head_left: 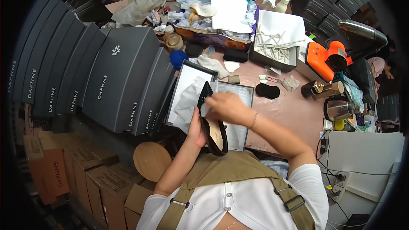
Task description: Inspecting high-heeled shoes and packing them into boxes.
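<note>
At a pink tabletop (294,115), hands (228,108) partly hide a dark shoe (215,131).

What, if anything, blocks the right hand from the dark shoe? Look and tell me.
Nothing visible blocks it: the right hand is right at the dark shoe, which the left hand holds. A small pale piece shows beside the right hand; I cannot tell what it is.

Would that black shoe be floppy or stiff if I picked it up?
The black shoe is probably fairly stiff, since its rounded end holds its curve. It may be light for its size, since it is open and hollow.
</note>
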`<state>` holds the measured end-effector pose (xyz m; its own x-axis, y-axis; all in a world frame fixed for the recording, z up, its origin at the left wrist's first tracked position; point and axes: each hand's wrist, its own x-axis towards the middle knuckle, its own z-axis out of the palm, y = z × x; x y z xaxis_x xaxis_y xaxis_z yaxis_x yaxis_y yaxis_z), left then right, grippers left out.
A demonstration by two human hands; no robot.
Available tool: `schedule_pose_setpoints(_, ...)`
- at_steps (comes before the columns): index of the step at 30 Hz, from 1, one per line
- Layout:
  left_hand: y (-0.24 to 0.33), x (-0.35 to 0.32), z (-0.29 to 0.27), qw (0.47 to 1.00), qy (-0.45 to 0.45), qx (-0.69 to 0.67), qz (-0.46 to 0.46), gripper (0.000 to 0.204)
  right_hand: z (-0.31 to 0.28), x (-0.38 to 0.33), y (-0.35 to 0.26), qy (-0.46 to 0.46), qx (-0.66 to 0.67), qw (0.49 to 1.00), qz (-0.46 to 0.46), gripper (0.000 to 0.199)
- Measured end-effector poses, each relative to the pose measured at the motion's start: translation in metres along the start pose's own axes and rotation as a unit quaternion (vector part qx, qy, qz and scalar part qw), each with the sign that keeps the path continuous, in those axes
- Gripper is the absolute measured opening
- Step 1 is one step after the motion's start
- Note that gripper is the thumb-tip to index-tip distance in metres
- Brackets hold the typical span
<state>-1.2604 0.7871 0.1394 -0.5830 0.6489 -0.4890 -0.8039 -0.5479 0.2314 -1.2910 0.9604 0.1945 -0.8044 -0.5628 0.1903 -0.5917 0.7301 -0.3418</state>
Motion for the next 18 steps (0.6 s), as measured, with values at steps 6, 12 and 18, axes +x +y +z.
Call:
schedule_pose_setpoints(6,-0.040,-0.027,0.004,0.987,0.145,0.003,0.063,0.077,0.064,-0.020,-0.030,0.045,0.042,0.998,0.026,0.020)
schedule_pose_setpoints(12,-0.066,-0.021,-0.037,0.982,0.182,-0.006,0.038,0.067,0.075,-0.056,-0.039,0.005,0.033,0.998,0.060,0.017)
schedule_pose_setpoints(18,0.002,-0.038,-0.052,0.992,0.110,-0.046,0.032,0.067,0.044,-0.092,-0.034,0.057,-0.014,0.973,0.221,0.021)
